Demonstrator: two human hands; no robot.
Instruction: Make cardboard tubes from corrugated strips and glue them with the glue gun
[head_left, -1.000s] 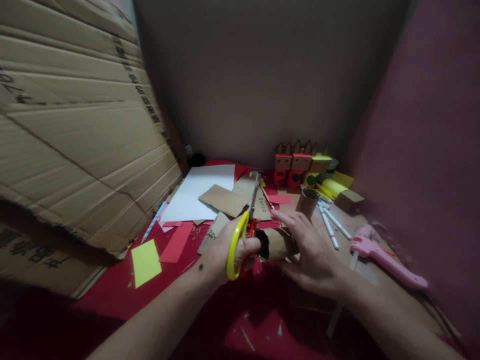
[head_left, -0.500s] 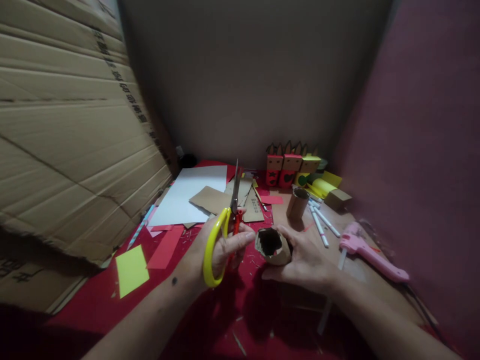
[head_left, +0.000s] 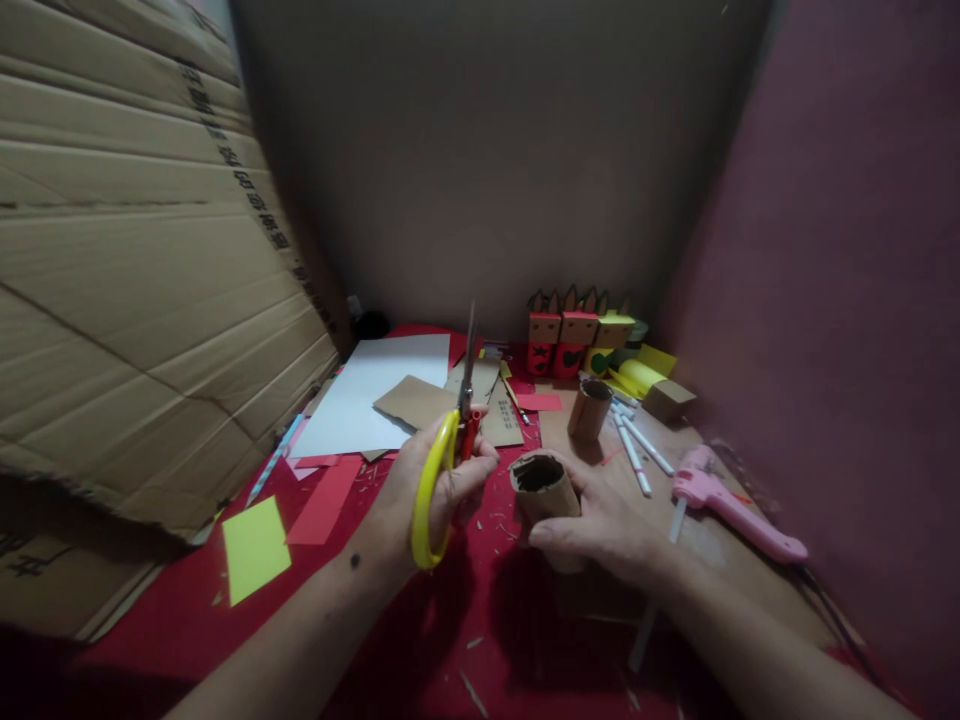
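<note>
My left hand point(head_left: 469, 478) is closed around scissors point(head_left: 422, 508) with yellow handles, their blades pointing up and away from me. A small red piece point(head_left: 471, 432) shows at the same fingers; I cannot make out whether it belongs to the scissors. To the right, my right hand point(head_left: 600, 515) grips a brown cardboard tube point(head_left: 559, 500) with a rough rim, its open end tilted towards the left hand. The two hands are a little apart. Another cardboard tube point(head_left: 590, 410) stands upright just beyond the right hand.
Decorated cardboard figures point(head_left: 577, 330) stand at the back. A pink glue gun point(head_left: 735, 510) lies right, near several white pens point(head_left: 634, 450). White paper point(head_left: 375, 380), a yellow sheet point(head_left: 256, 550) and red strips point(head_left: 324, 500) lie left on the red cloth point(head_left: 420, 640). Large cardboard point(head_left: 150, 280) walls the left side.
The tube has turned in my right hand, showing more of its side, and the right thumb now lies across its front. The left hand still holds the scissors. The whole view has shifted slightly.
</note>
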